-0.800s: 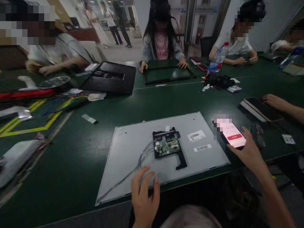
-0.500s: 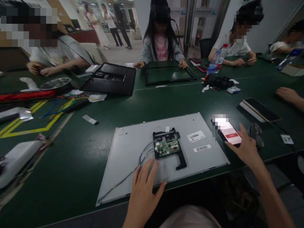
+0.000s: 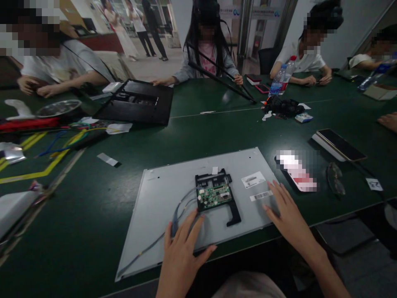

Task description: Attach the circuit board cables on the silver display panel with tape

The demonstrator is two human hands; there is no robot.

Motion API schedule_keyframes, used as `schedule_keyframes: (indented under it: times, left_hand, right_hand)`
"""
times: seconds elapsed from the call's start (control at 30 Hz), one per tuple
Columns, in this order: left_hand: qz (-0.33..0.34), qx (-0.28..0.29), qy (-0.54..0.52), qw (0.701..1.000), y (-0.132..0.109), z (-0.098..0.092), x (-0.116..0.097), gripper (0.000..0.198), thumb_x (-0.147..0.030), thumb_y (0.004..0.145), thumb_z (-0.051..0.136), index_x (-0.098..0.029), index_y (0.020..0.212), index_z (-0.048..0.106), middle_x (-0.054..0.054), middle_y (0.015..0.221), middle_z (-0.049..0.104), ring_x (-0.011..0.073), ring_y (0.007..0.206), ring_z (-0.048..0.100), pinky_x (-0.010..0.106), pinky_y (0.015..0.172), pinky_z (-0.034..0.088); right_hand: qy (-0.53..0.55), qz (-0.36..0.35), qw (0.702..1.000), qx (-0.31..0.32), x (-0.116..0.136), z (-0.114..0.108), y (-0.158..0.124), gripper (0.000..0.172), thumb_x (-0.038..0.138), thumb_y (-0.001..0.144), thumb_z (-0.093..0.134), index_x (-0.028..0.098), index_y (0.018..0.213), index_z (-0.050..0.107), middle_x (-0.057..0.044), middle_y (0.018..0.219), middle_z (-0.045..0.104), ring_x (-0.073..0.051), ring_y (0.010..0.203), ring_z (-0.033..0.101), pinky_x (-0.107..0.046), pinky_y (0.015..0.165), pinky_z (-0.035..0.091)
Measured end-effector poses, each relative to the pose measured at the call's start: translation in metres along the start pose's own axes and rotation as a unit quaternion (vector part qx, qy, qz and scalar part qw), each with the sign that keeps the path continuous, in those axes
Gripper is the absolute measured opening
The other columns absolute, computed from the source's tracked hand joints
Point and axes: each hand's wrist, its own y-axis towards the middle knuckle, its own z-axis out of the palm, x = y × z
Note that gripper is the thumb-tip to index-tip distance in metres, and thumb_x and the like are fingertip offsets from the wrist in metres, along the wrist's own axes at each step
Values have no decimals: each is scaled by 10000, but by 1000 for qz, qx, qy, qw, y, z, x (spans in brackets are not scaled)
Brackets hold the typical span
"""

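In front of me a grey metal-backed display panel [image 3: 158, 207] lies flat on the green table. On its middle rests a black plastic bracket [image 3: 235, 213] with a green circuit board [image 3: 214, 196], and a thin grey cable [image 3: 145, 247] runs from there to the panel's near left corner. My left hand [image 3: 186, 242] is over the lower part of the panel, fingers spread beside the cable and just below the board. My right hand [image 3: 283, 211] is over the panel's right side near the barcode label [image 3: 261, 195], fingers apart and holding nothing. A lit phone [image 3: 297, 171] lies right of the panel.
Glasses [image 3: 335, 179] and another phone on a white box [image 3: 341, 145] are at the right. Across the table lies a black plastic cover [image 3: 136, 103]; a person there holds a black frame [image 3: 217, 74]. Bottles [image 3: 281, 78] stand beyond a black bundle [image 3: 283, 106].
My right hand has left the lit phone and moved left over the panel. My left hand stays near the cable. The person opposite has tilted the black frame up off the table.
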Motion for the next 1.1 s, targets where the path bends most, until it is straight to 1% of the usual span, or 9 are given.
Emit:
schedule_keyframes:
  times: [0.23,0.4,0.47,0.53,0.63,0.73,0.83,0.93,1.1]
  left_hand:
    - [-51,-7,-4,999,15,2,9,483,-355,885,578,-237,1347,499,121,1452,474,293,1278,501,577,1163,84]
    - [-88,-11,6,996,23,2,10,440,-339,906,544,-245,1336,525,116,1431,499,308,1316,460,608,1149,94]
    - [-95,-10,13,995,24,0,9,430,-335,908,541,-237,1326,535,114,1424,509,317,1328,442,623,1141,98]
    - [-95,-7,15,995,27,-3,8,445,-328,904,544,-231,1338,525,114,1433,498,321,1343,420,633,1135,100]
    - [-82,-2,3,997,33,-12,5,450,-304,896,543,-249,1343,521,105,1457,471,317,1370,382,634,1132,111]
    - [-71,-7,-21,997,47,-27,4,432,-304,901,527,-266,1332,529,96,1465,461,312,1387,356,627,1130,137]
    - [-73,-28,-33,996,64,-42,6,410,-318,920,493,-262,1325,533,96,1456,468,315,1389,352,624,1126,158]
    - [-73,-35,-34,996,80,-54,12,394,-322,941,456,-257,1321,535,98,1450,473,314,1386,356,618,1123,174]
    - [-27,5,-38,999,107,-69,22,386,-330,962,419,-231,1315,537,106,1438,482,313,1373,369,608,1115,207]
  right_hand:
    - [-39,-26,999,26,8,4,29,619,444,955,414,253,1523,259,-91,1600,227,-357,1463,169,-568,1125,305]
    - [-45,-17,998,46,28,1,50,589,418,967,395,254,1520,272,-127,1606,186,-400,1461,137,-636,1099,284]
    - [-35,-52,996,61,43,-1,63,563,381,966,399,261,1507,301,-115,1604,195,-390,1468,110,-639,1113,253]
    - [-8,-113,989,91,61,0,79,569,373,962,413,265,1508,297,-102,1606,195,-362,1475,98,-600,1130,258]
    - [30,-193,971,135,88,5,104,628,419,948,455,286,1524,244,-98,1619,150,-364,1475,92,-617,1121,260]
    - [45,-251,956,147,111,19,124,682,491,916,506,311,1520,244,-96,1627,112,-391,1468,97,-648,1102,255]
    - [42,-280,948,145,124,35,134,707,473,896,553,289,1515,265,-124,1611,174,-418,1458,112,-690,1082,237]
    - [41,-289,947,131,125,47,137,670,441,889,578,264,1486,332,-132,1566,302,-406,1442,188,-699,1081,218]
    - [61,-293,949,104,119,50,135,588,483,909,542,241,1431,425,-111,1516,404,-361,1426,261,-645,1109,214]
